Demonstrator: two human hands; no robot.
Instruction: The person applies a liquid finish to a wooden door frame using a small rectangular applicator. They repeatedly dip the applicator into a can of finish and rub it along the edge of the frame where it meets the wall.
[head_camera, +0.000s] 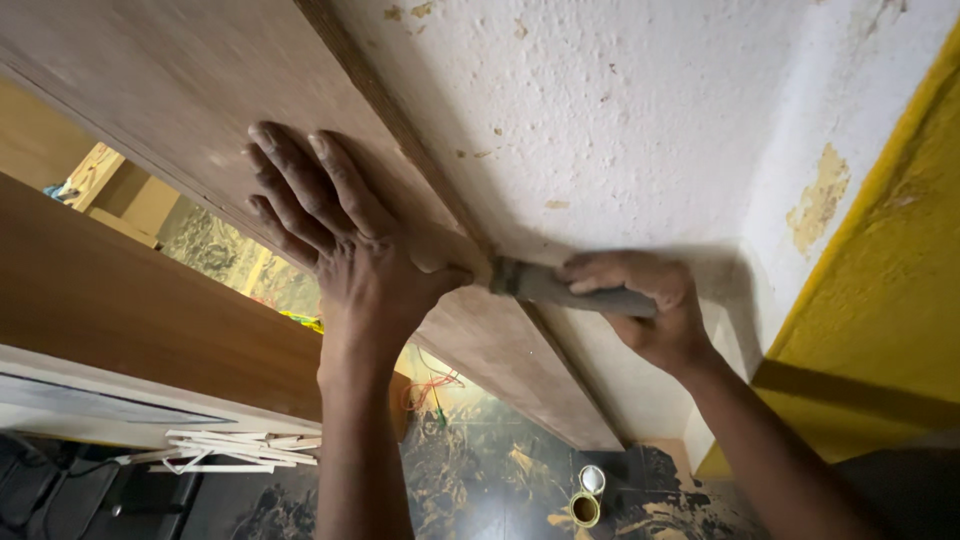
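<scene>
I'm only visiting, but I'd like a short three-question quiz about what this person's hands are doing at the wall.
1. True or false: the left hand lies flat, fingers spread, on the brown wooden board.
2. The right hand grips: A) a tool with a dark handle, B) a hammer, C) a tape measure?
3. Fill in: the tool's tip meets the seam between the board and the rough white ____.

Key
1. True.
2. A; the tip is hidden behind the left thumb, so its kind cannot be told.
3. Wall.
</scene>
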